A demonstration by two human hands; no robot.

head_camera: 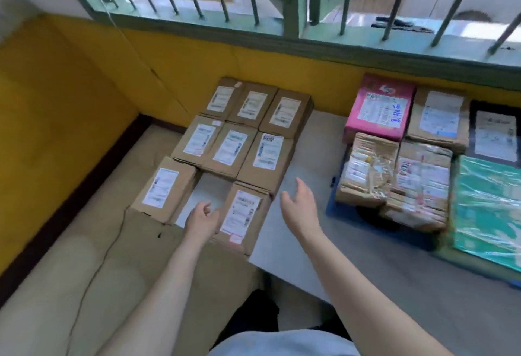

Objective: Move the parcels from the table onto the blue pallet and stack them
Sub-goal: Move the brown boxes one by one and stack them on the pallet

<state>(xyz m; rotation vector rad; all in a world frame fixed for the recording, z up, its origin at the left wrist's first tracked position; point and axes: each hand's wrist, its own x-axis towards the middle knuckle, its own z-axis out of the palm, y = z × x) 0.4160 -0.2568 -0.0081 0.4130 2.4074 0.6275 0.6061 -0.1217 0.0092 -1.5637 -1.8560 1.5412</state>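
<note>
Eight brown parcels on white tabletop [293, 186], labels up: back row of three, middle row of three, front row of two with a gap between them. Front-left parcel [163, 189] at the tabletop's left edge; front-right parcel [242, 214] nearest the hands.

Left hand [201, 219] in the gap, against the left side of front-right parcel, fingers loosely curled, thumb up. Gripping nothing as far as visible; contact with the box side likely but blurred, cannot confirm.

Right hand [298, 204] hovering just right of the same parcel, above bare tabletop, fingers spread and relaxed, holding nothing, not touching the box.

Blue pallet [334, 209] on the floor to the right, only its near-left corner and edge visible. Already loaded: pink box [380, 107], plain brown box [439, 118], two tape-wrapped cardboard bundles [394, 178] in front, black-framed package [496, 135] and teal plastic-wrapped package [487, 209] at far right.

Yellow wall [84, 87] behind, barred green window frame [293, 3] above. Flattened cardboard sheet [146, 231] below front-left parcel.
</note>
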